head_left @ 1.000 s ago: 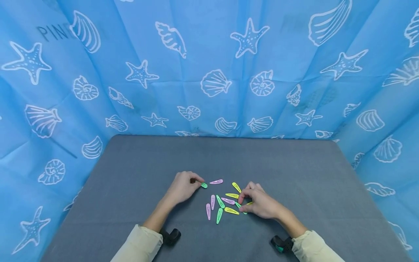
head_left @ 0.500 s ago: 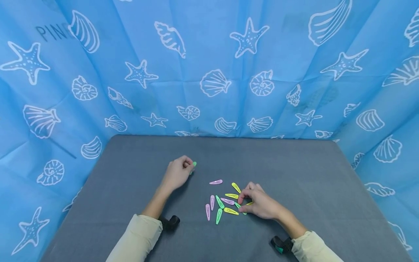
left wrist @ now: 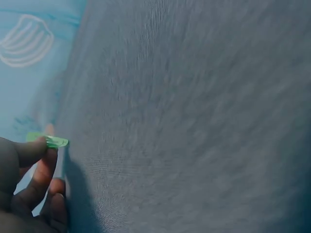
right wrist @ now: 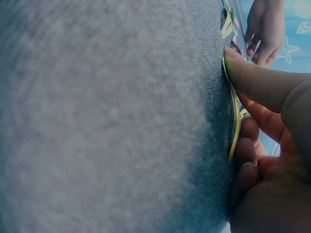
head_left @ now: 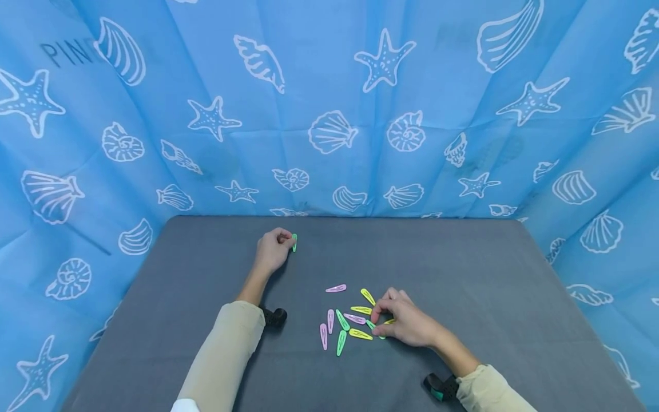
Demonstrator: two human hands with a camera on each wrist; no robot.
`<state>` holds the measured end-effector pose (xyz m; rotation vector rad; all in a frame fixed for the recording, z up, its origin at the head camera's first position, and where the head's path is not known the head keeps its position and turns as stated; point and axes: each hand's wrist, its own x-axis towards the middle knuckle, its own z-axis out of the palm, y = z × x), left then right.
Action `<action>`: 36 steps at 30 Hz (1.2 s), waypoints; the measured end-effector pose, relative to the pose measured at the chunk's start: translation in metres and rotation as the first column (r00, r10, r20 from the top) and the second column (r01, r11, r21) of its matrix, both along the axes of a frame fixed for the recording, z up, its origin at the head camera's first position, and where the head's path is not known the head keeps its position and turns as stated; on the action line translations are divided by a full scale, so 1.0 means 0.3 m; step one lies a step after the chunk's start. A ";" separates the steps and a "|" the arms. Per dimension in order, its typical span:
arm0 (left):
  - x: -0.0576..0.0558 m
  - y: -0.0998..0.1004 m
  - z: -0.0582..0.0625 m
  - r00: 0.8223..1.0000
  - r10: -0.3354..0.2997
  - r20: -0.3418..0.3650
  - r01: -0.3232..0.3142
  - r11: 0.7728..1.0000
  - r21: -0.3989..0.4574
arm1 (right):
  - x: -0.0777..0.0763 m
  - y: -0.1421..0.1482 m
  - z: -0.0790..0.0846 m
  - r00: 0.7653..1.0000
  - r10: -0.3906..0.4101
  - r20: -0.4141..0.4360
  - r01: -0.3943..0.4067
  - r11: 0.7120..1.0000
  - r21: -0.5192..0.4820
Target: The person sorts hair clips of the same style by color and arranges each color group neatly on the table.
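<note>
My left hand (head_left: 274, 250) pinches a green snap hair clip (head_left: 294, 242) between thumb and fingers, toward the far left of the table. In the left wrist view the clip (left wrist: 59, 141) sticks out past the fingertips. My right hand (head_left: 407, 321) rests at the right side of a group of clips. Its thumb touches a green clip (head_left: 369, 324), partly hidden by it, and the index finger stays apart from the thumb. A yellow clip (right wrist: 235, 131) lies under that hand's fingers in the right wrist view.
Several pink, yellow and green clips lie scattered on the grey table (head_left: 206, 366), among them a pink clip (head_left: 336, 288) set apart at the back and a yellow clip (head_left: 361, 334) in front. A blue shell-print curtain (head_left: 288, 114) hangs behind the table.
My left hand has lifted the green clip from beside the pink one and carried it away toward the far left. The right hand has stayed in place; the head view has shifted slightly.
</note>
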<state>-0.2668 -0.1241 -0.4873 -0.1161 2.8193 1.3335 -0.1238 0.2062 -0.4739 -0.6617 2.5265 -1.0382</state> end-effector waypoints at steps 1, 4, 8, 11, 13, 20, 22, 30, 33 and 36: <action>-0.010 0.000 -0.004 1.000 -0.006 -0.007 0.006 1.000 -0.011 | 0.000 -0.001 0.000 1.000 -0.001 0.000 0.001 1.000 0.001; -0.035 -0.002 -0.009 0.999 -0.026 -0.021 0.025 0.999 -0.042 | 0.002 -0.005 0.003 1.000 -0.006 -0.002 0.006 1.000 0.008; -0.051 -0.008 -0.008 0.999 -0.037 -0.014 0.036 0.997 -0.073 | 0.003 -0.012 0.006 1.000 -0.012 -0.006 0.012 1.000 0.013; -0.055 -0.014 -0.009 0.999 -0.042 -0.007 0.042 0.997 -0.070 | 0.004 -0.015 0.007 1.000 -0.020 -0.004 0.020 1.000 0.017; -0.055 -0.018 -0.011 0.999 -0.045 -0.002 0.045 0.997 -0.057 | 0.004 -0.015 0.007 1.000 -0.028 -0.003 0.028 0.999 0.018; -0.055 -0.031 -0.020 0.998 -0.050 0.030 0.049 0.999 0.013 | -0.004 -0.009 0.001 0.998 -0.043 0.048 0.041 0.999 0.036; -0.057 -0.035 -0.019 0.996 -0.074 0.039 0.073 0.997 0.026 | -0.007 -0.004 0.004 0.996 -0.043 0.078 0.040 0.999 0.031; -0.065 -0.058 0.004 0.973 -0.203 0.108 0.196 0.978 0.068 | -0.024 0.010 0.028 0.997 0.007 0.075 -0.007 1.000 0.004; -0.066 -0.062 0.010 0.963 -0.229 0.141 0.221 0.973 0.069 | -0.026 0.002 0.043 0.997 -0.008 0.078 0.008 1.000 -0.003; -0.064 -0.063 0.019 0.961 -0.230 0.151 0.225 0.973 0.051 | -0.031 -0.011 0.063 0.996 -0.040 0.077 0.041 0.999 -0.014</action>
